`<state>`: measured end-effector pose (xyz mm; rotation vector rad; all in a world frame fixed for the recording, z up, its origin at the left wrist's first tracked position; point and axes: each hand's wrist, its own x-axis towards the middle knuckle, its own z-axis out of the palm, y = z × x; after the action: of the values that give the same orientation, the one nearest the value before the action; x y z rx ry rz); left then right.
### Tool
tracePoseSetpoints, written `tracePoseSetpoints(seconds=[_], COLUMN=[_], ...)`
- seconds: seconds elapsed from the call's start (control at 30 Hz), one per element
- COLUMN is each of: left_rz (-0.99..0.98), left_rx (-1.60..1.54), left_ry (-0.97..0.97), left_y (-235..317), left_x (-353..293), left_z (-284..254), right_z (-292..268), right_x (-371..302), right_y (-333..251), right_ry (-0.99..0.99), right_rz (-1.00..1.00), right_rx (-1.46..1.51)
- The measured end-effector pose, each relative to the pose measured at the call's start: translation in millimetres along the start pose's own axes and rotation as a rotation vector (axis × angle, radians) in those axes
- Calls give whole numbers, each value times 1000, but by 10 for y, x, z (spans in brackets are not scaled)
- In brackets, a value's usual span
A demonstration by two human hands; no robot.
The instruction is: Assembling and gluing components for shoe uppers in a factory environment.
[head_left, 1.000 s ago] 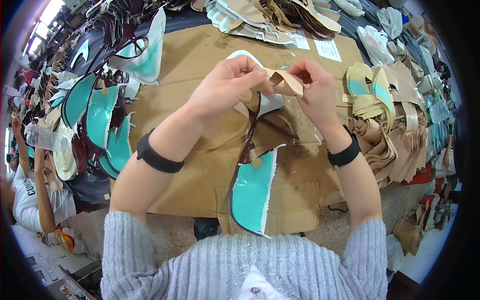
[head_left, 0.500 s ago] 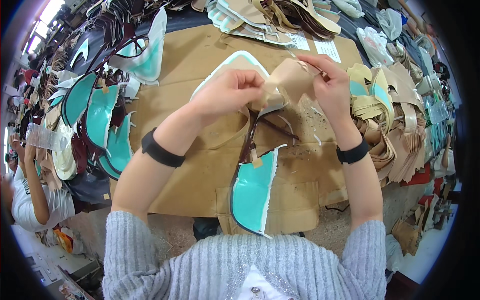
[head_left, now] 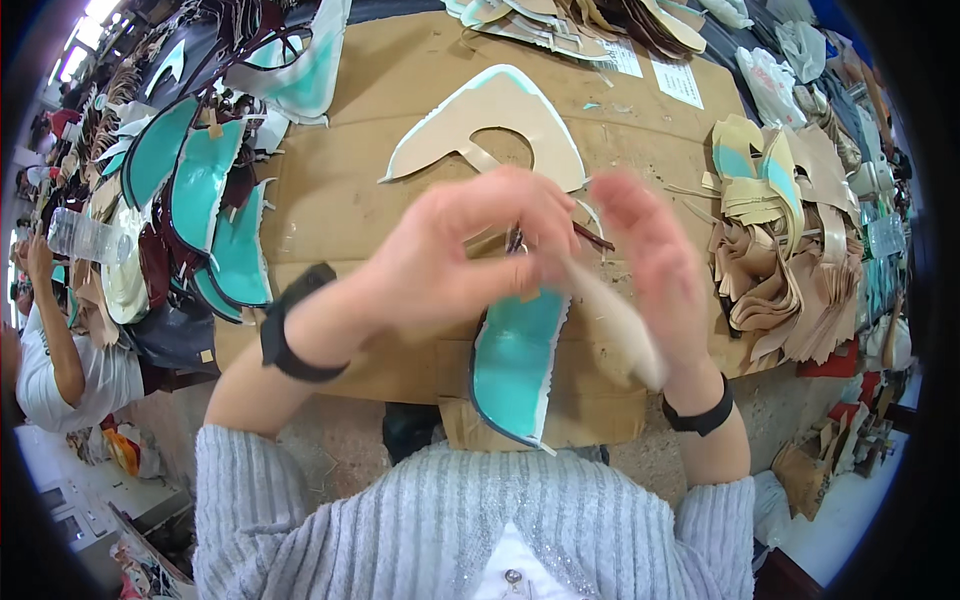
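My left hand (head_left: 490,240) is closed, its fingertips pinching a blurred beige leather-like piece (head_left: 610,320) that slants down beside my right palm. My right hand (head_left: 650,265) is smeared by motion, fingers stretched upward and apart from the left fingers. Below them lies a turquoise-lined shoe part (head_left: 515,350) with dark edging and a white fringe, its lower end over the cardboard's near edge; my left hand hides its top. Beyond my hands, a beige curved shoe upper (head_left: 540,115) with a white rim and a rounded cut-out rests on the cardboard (head_left: 340,210).
More turquoise-lined parts (head_left: 205,195) hang together at the left. Stacked beige pieces (head_left: 780,270) stand at the right, with plastic bags (head_left: 770,85) behind. Cut pieces (head_left: 640,25) and paper sheets (head_left: 678,80) lie at the far edge. Another person's arm (head_left: 62,350) shows at far left.
Both hands have come nearer to me, uncovering the beige upper. The beige piece, earlier spread between both hands, now slants down from my left fingers. My right fingers have straightened.
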<state>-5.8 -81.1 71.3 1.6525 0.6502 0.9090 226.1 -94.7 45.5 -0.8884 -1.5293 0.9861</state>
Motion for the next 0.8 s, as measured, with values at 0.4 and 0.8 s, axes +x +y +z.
tracePoseSetpoints(seconds=[0.4, 0.8], left_rz=[44, 223], left_rx=[143, 1002], left_ry=[-155, -515], left_y=[-131, -671], left_x=[-245, 425], left_z=[-94, -291], right_z=[209, 176], right_x=[-423, -381], right_y=[-44, 12], right_ry=[-384, -376], right_rz=[-196, -111], right_rx=[-581, -446])
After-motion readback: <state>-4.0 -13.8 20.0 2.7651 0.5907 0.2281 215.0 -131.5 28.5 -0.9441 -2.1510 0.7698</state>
